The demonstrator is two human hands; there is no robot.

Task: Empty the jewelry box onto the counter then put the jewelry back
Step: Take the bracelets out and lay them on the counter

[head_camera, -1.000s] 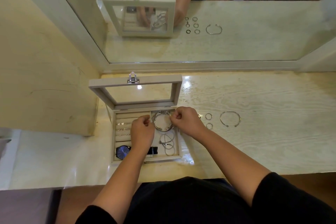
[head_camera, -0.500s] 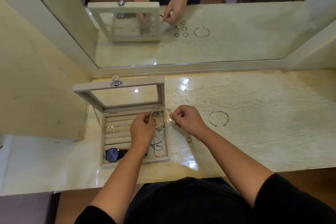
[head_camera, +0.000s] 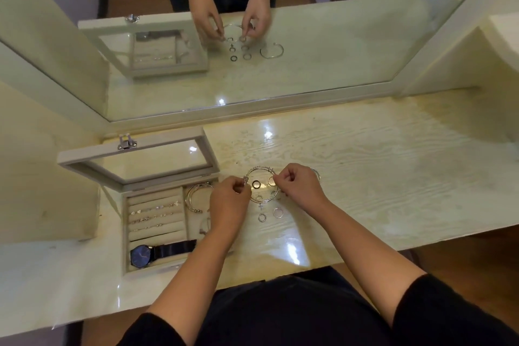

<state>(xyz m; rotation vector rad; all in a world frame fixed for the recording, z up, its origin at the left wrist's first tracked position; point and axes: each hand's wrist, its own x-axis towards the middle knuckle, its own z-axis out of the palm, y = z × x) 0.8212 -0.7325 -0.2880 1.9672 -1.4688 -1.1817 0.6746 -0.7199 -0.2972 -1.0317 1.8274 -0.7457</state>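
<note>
Jewelry box (head_camera: 125,236) stands open on the surface (head_camera: 365,177), lid raised at its far edge. The silver bangle (head_camera: 259,168) is just right of the box, held between both hands. The left hand (head_camera: 229,199) pinches the bangle's left side with fingers curled; the right hand (head_camera: 300,185) pinches its right side the same way. Small rings (head_camera: 262,217) lie on the surface right of the box, under and nearer than the bangle. Inside the box, a watch (head_camera: 146,255) occupies the near compartment and more bangles (head_camera: 193,195) the far right one.
</note>
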